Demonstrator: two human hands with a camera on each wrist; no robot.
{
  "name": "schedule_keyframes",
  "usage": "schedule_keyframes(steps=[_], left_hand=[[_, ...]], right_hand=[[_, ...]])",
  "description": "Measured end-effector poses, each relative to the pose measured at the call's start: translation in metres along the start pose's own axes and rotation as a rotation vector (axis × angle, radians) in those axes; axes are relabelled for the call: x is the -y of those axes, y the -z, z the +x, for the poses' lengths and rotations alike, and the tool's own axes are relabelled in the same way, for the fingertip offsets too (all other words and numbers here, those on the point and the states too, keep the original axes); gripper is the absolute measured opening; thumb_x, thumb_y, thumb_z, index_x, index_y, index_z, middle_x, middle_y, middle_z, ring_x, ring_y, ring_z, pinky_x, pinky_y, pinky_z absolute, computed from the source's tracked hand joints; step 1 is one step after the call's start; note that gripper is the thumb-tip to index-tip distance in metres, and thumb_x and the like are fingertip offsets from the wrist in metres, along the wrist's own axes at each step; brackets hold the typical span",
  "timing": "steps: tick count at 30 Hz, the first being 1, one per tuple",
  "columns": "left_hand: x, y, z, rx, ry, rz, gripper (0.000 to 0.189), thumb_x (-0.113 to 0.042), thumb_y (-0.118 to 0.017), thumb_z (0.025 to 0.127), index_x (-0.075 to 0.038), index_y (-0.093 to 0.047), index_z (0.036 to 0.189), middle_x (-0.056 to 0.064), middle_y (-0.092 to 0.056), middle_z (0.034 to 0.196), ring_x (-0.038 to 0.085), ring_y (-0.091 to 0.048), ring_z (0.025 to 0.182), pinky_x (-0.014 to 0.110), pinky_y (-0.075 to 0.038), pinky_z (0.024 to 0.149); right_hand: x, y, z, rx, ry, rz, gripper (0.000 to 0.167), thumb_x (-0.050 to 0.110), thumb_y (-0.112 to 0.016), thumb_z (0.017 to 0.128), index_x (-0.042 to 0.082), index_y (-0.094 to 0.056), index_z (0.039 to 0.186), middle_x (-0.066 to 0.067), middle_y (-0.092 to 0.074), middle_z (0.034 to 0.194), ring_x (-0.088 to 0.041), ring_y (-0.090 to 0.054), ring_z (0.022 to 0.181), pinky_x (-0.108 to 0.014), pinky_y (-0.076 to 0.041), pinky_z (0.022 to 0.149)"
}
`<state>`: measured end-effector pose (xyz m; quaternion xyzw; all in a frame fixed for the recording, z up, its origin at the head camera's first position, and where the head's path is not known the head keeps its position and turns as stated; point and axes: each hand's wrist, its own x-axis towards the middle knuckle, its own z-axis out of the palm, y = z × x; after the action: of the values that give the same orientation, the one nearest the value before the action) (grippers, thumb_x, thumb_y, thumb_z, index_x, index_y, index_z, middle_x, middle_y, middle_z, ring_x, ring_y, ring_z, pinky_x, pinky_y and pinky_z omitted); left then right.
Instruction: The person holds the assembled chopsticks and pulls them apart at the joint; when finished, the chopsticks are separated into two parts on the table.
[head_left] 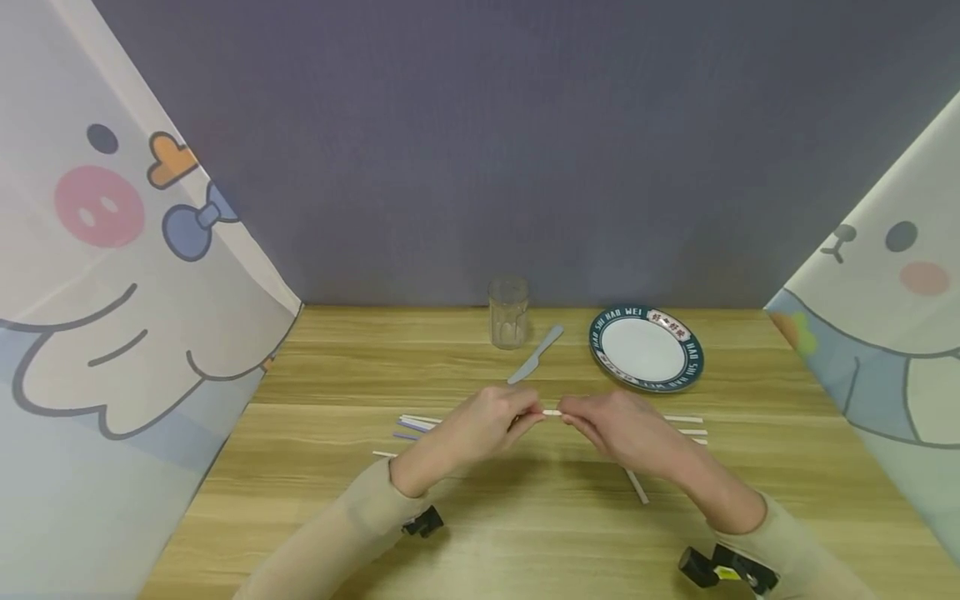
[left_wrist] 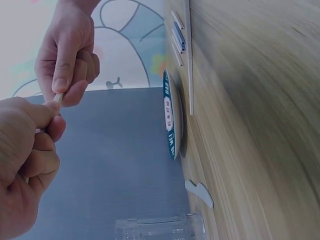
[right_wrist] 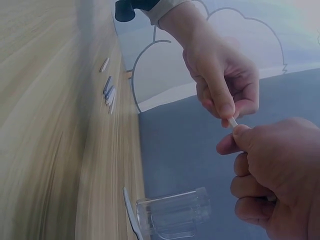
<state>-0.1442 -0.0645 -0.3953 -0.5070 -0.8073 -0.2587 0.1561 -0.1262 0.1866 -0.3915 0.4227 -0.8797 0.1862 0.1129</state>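
My left hand (head_left: 486, 423) and right hand (head_left: 624, 429) meet above the middle of the table, thumbs and fingertips close together. Between them they pinch a thin white stick (head_left: 552, 412), one hand at each side; only a short piece shows in the gap. The left wrist view shows this stick (left_wrist: 58, 97) between the thumbs, held above the tabletop, and so does the right wrist view (right_wrist: 232, 121). Its ends are hidden in the fingers. Beneath the right hand, another white stick (head_left: 637, 486) lies slanted on the table.
Several white and purple sticks (head_left: 411, 423) lie left of my left forearm, and more white sticks (head_left: 688, 432) lie right of my right hand. Farther back stand a clear glass (head_left: 508, 313), a pale plastic knife (head_left: 537, 353) and a plate with a dark patterned rim (head_left: 647, 348).
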Motion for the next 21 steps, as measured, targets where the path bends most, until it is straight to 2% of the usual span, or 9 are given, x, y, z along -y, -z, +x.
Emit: schedule_keyframes(steps=[7,12,18,21], left_hand=[[0.0021,0.0012,-0.0010,0.005,-0.004,-0.022,0.012,-0.004,-0.075,0.098,-0.007,-0.067,0.090,0.001,-0.069,0.081,0.004,-0.055,0.066,0.009,-0.045,0.060],[0.0029,0.0007,-0.0018,0.002,-0.033,-0.003,0.013,-0.005,-0.075,0.098,-0.008,-0.066,0.089,0.000,-0.070,0.081,0.005,-0.061,0.069,0.009,-0.050,0.063],[0.0021,0.0035,-0.0009,0.007,-0.016,0.001,0.013,-0.004,-0.075,0.098,-0.007,-0.065,0.089,0.001,-0.071,0.081,0.005,-0.057,0.067,0.008,-0.046,0.061],[0.0032,0.0052,-0.0009,0.022,-0.014,-0.017,0.013,-0.005,-0.074,0.099,-0.006,-0.065,0.090,0.002,-0.070,0.081,0.005,-0.056,0.066,0.010,-0.046,0.060]], right_hand=[[-0.0007,-0.0002,0.0011,0.007,0.000,0.008,0.026,0.023,-0.061,0.109,0.023,-0.053,0.085,0.017,-0.036,0.066,0.006,-0.033,0.059,-0.014,-0.033,0.054],[-0.0021,-0.0006,0.0012,0.011,0.013,0.029,0.026,0.016,-0.066,0.106,0.024,-0.053,0.085,0.017,-0.036,0.066,0.007,-0.033,0.059,-0.013,-0.034,0.055],[-0.0012,-0.0022,0.0030,-0.006,0.009,0.028,0.027,0.009,-0.070,0.101,0.020,-0.053,0.083,0.017,-0.033,0.065,0.007,-0.028,0.057,-0.012,-0.028,0.051],[-0.0022,-0.0012,0.0029,0.008,0.006,0.029,0.026,0.010,-0.069,0.102,0.019,-0.053,0.084,0.016,-0.036,0.065,0.006,-0.032,0.057,-0.013,-0.032,0.051]])
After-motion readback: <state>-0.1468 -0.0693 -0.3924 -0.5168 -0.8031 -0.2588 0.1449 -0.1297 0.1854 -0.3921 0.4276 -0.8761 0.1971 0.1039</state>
